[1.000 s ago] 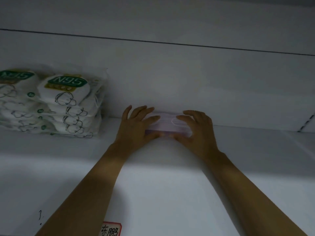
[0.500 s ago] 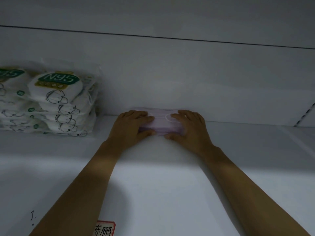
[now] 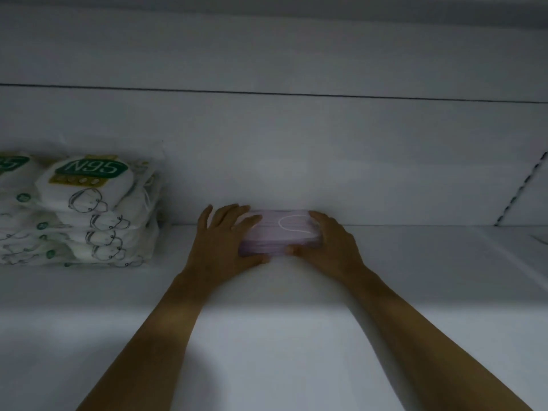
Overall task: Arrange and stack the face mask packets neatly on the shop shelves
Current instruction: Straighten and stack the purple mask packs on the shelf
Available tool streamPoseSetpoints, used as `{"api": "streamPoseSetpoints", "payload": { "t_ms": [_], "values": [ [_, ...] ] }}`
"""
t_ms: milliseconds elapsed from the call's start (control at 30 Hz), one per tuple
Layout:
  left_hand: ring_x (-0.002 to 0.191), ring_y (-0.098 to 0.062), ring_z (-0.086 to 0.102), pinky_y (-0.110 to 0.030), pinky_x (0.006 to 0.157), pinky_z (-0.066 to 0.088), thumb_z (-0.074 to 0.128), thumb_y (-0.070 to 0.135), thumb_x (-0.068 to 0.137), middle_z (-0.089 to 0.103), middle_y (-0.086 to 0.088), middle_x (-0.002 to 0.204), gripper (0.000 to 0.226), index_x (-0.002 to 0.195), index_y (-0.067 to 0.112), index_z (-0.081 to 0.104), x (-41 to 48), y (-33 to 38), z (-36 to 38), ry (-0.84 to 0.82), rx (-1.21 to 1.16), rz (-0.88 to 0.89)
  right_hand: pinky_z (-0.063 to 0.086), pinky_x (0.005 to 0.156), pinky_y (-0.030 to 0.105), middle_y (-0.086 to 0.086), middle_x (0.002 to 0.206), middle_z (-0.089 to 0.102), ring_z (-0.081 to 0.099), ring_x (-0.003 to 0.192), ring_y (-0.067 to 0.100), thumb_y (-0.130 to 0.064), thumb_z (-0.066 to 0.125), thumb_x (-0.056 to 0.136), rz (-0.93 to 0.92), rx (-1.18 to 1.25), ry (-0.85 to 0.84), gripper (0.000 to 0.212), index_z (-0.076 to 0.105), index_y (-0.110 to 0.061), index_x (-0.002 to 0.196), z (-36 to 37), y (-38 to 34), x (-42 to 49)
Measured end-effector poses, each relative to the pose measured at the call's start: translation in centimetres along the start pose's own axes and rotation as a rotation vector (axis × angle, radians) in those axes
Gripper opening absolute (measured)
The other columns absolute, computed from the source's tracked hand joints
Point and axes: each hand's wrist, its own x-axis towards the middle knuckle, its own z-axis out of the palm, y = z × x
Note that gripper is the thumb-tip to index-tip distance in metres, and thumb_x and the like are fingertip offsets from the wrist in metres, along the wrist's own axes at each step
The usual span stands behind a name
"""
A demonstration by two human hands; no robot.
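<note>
Left hand (image 3: 221, 241): fingers spread and nearly straight, laid against the left end of the pale purple mask packet (image 3: 281, 232), thumb along its front lower edge. Right hand (image 3: 329, 244): fingers bent over the right end of the same packet, thumb tip at the front edge, close to the left thumb. The packet is held between the two hands.

Packet position: flat on the white shelf (image 3: 415, 292), at the rear, against or just short of the back panel (image 3: 296, 158); contact there cannot be confirmed in the dim light.

Stack of N95 mask packets (image 3: 89, 209): on the same shelf, well to the left, apart from both hands. Its left portion is cut off by the frame edge.

Both ends of the purple packet are covered by the hands. Packet printing is not legible.
</note>
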Motion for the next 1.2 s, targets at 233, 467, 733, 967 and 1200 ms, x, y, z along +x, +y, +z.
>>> {"api": "streamPoseSetpoints", "payload": {
  "t_ms": [233, 467, 733, 967, 1200],
  "values": [
    [0.116, -0.027, 0.056, -0.044, 0.105, 0.034, 0.047, 0.052, 0.084, 0.063, -0.005, 0.127, 0.056, 0.126, 0.017, 0.060, 0.2, 4.8, -1.7, 0.012, -0.071, 0.158, 0.036, 0.104, 0.036, 0.005, 0.134, 0.055, 0.051, 0.123, 0.025, -0.069, 0.050, 0.074, -0.030, -0.079, 0.148, 0.082, 0.046, -0.018, 0.138, -2.3, -0.2, -4.3],
    [0.116, -0.017, 0.054, -0.029, 0.097, 0.043, 0.051, 0.041, 0.088, 0.060, 0.006, 0.129, 0.046, 0.131, 0.023, 0.058, -0.1, 18.3, -0.8, -0.229, -0.479, 0.109, 0.045, 0.090, 0.038, 0.006, 0.119, 0.065, 0.062, 0.105, 0.030, -0.042, 0.042, 0.094, -0.091, -0.239, 0.073, 0.046, 0.061, -0.014, 0.125, -9.0, 4.3, -10.3],
    [0.123, -0.015, 0.048, -0.030, 0.102, 0.040, 0.056, 0.034, 0.092, 0.057, 0.006, 0.134, 0.040, 0.131, 0.026, 0.056, 6.1, 39.4, -0.5, -0.277, -0.554, 0.240, 0.031, 0.101, 0.036, 0.003, 0.136, 0.054, 0.047, 0.124, 0.025, -0.037, 0.049, 0.098, 0.063, -0.391, 0.194, 0.042, 0.051, -0.018, 0.135, -24.0, 15.6, -20.2],
    [0.129, -0.014, 0.041, -0.031, 0.101, 0.034, 0.052, 0.038, 0.095, 0.048, 0.009, 0.142, 0.042, 0.136, 0.028, 0.050, 7.2, 57.7, 0.6, -0.336, -0.562, 0.440, 0.036, 0.096, 0.036, 0.000, 0.130, 0.058, 0.051, 0.119, 0.023, -0.041, 0.046, 0.098, 0.231, -0.438, 0.257, 0.040, 0.052, -0.019, 0.131, -34.6, 26.9, -30.7],
    [0.138, -0.017, 0.033, -0.036, 0.110, 0.032, 0.052, 0.042, 0.096, 0.038, 0.006, 0.150, 0.050, 0.142, 0.025, 0.043, 11.2, 63.2, 2.1, -0.375, -0.628, 0.253, 0.039, 0.097, 0.037, 0.002, 0.133, 0.056, 0.048, 0.123, 0.022, -0.040, 0.045, 0.099, 0.263, -0.360, 0.216, 0.042, 0.051, -0.017, 0.133, -40.3, 33.4, -33.2]
  ]
}}
